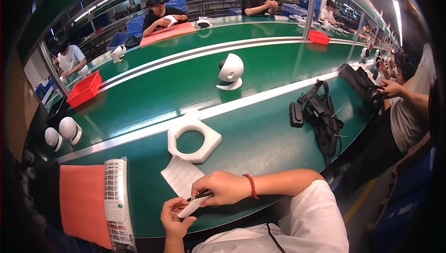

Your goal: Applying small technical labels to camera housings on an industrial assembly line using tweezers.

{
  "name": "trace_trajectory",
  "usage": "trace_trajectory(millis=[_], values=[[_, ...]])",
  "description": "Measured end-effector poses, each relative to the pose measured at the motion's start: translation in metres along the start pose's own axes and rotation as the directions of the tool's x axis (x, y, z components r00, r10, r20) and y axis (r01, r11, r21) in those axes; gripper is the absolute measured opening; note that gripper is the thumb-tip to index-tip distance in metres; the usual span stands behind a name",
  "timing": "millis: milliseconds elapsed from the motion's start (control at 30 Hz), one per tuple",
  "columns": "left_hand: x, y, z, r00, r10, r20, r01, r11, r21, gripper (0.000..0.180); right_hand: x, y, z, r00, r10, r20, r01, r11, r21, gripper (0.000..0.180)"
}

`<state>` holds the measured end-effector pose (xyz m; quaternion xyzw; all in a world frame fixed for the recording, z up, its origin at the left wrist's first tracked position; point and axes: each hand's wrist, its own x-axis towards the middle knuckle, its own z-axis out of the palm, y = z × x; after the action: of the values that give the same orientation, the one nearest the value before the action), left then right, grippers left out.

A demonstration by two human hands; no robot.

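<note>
Just this side of the white foam ring (210, 145), both hands are busy around a small white flat piece (190, 207). The left hand (173, 217) pinches it between thumb and fingers, seemingly to brace it; the right hand (227, 188) is closed around a slim black pen-like tool (205, 194), held close over the piece — probably for fine control. By the ring's near edge lies a white grid-lined sheet (180, 175). Beyond the ring, a white dome-headed camera (231, 69) stands upright on its curved foot. Black strapped gear (320, 113) lies well right of the ring — apparently leaving elbow room.
</note>
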<state>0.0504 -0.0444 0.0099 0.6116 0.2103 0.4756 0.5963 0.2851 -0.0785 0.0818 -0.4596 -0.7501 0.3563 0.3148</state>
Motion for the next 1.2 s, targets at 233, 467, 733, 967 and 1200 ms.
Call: trace_trajectory(millis=[233,467,733,967,1200], values=[[0.0,0.001,-0.002,0.99,-0.137,-0.03,0.14,0.943,0.301,0.022,-0.003,0.002,0.003,0.999,0.022,0.026,-0.02,0.996,-0.087,0.028],[0.001,-0.001,0.005,1.0,-0.007,0.014,0.0,0.889,0.458,0.025,-0.001,0.004,-0.001,0.987,0.122,0.102,-0.104,0.981,-0.165,0.029],[0.004,-0.003,0.0,0.997,-0.079,0.021,0.06,0.879,0.473,0.022,-0.001,0.005,-0.005,1.0,0.016,-0.021,-0.016,0.999,-0.038,0.033],[-0.002,0.002,0.002,0.992,-0.052,-0.115,0.089,0.935,0.342,0.025,-0.001,0.002,-0.008,0.994,0.061,0.094,-0.06,0.998,-0.005,0.035],[-0.003,-0.007,0.003,0.987,0.106,-0.124,-0.044,0.905,0.423,0.035,-0.001,0.0,-0.007,0.999,0.04,0.007,-0.041,0.995,0.094,0.037]])
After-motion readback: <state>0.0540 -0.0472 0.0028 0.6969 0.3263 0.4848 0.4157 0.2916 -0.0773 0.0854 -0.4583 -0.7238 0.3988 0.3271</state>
